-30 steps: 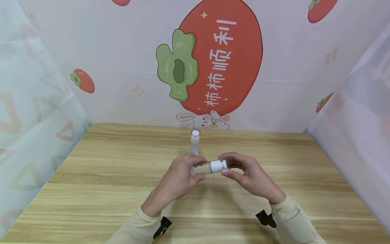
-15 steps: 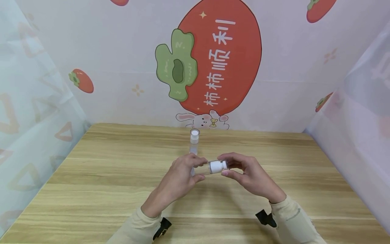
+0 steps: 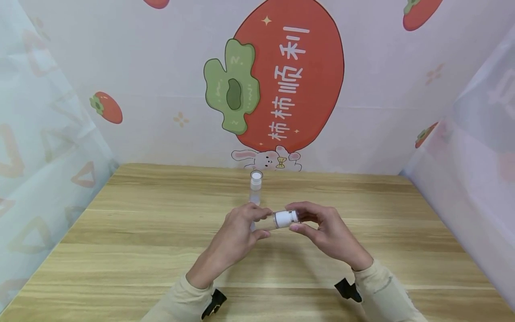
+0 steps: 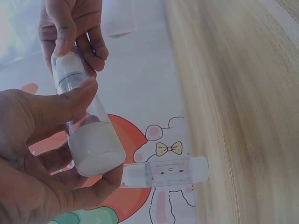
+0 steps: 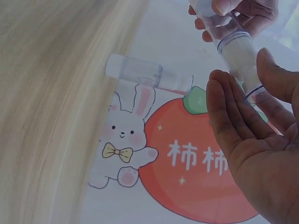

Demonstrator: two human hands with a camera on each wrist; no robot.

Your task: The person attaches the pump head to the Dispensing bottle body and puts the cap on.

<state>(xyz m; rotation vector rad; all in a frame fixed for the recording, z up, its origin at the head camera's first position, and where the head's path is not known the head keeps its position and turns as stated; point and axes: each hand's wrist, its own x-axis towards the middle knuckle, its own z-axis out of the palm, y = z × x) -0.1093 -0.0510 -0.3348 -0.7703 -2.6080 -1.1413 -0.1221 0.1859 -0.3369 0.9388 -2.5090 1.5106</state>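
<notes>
A small clear bottle (image 3: 283, 219) is held nearly level above the table, its white neck under a clear cap pointing right. My left hand (image 3: 243, 223) grips the bottle's body between thumb and fingers; the white base (image 4: 96, 147) shows beneath that hand in the left wrist view. At the capped end, my right hand (image 3: 326, 228) pinches the clear cap (image 5: 254, 93) between thumb and fingers. A second bottle (image 3: 256, 190) of like kind stands upright just behind the left hand, which hides its lower part in the head view.
The wood-grain table (image 3: 141, 237) reaches back to a white wall sheet (image 3: 161, 58) printed with red fruit and a rabbit. Printed plastic sheets (image 3: 44, 134) hang along the left and right sides. Black straps (image 3: 215, 303) sit at both wrists.
The right hand and wrist have shifted slightly left together with the bottle's capped end. Both hands keep their hold on it. The standing bottle stays in place.
</notes>
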